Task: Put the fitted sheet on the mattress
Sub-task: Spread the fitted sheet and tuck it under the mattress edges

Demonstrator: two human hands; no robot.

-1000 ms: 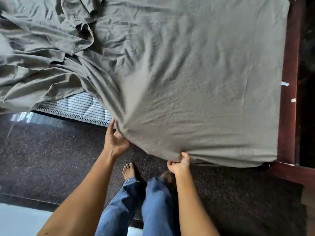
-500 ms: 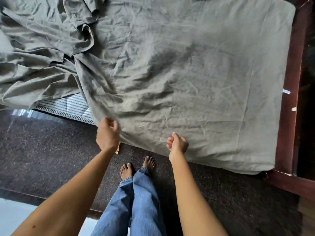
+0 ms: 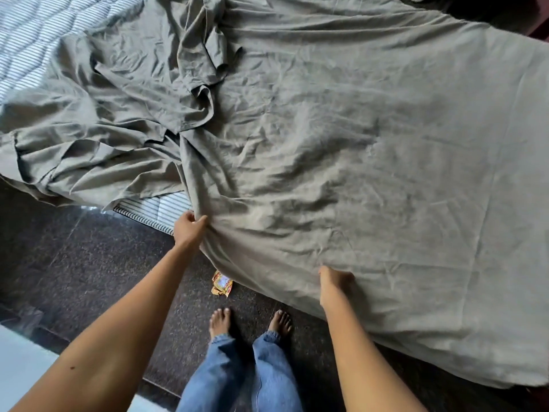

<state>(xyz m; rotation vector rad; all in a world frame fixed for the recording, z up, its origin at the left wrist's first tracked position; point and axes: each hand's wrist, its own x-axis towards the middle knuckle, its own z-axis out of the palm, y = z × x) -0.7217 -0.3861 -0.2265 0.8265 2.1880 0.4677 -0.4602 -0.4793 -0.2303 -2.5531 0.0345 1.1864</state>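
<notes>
— What are the hands doing?
— The left hand (image 3: 190, 230) grips a bunched fold of the grey-green, crumpled cotton fitted sheet (image 3: 341, 150) at the bed's near edge. The right hand (image 3: 334, 285) curls its fingers into the same cloth further right, over the side. They are held apart, I'd judge, to draw the hem down evenly.
— And the sheet itself?
— It is spread fairly flat on the right and heaped on the left, where the blue-and-white striped quilted mattress (image 3: 154, 208) shows bare.
— Any writing?
— Only on a small yellow-and-red foil wrapper (image 3: 221, 283) on the dark speckled stone floor (image 3: 89, 263); its print is too small to read.
</notes>
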